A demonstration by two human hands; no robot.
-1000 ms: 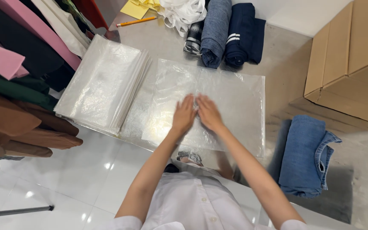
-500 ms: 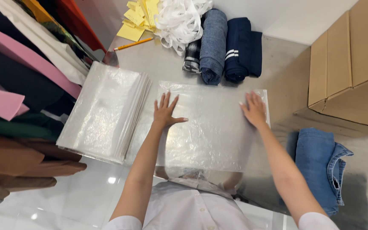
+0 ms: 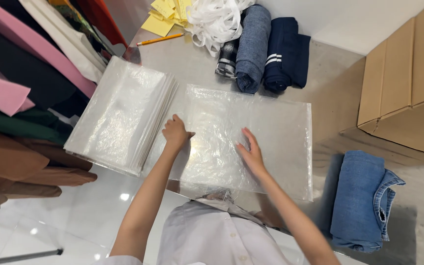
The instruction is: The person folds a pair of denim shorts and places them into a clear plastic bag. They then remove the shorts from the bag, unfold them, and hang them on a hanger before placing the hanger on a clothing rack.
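My left hand point(image 3: 175, 133), half curled, and right hand point(image 3: 251, 153), spread flat, press the bag point(image 3: 271, 132), its long axis left-right.

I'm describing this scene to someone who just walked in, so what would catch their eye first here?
Probably the clear plastic bag spread flat in the middle of the table, with the left hand and right hand pressed on it. Next, the thick stack of plastic bags beside it on the left, and the folded blue jeans lying at the right edge.
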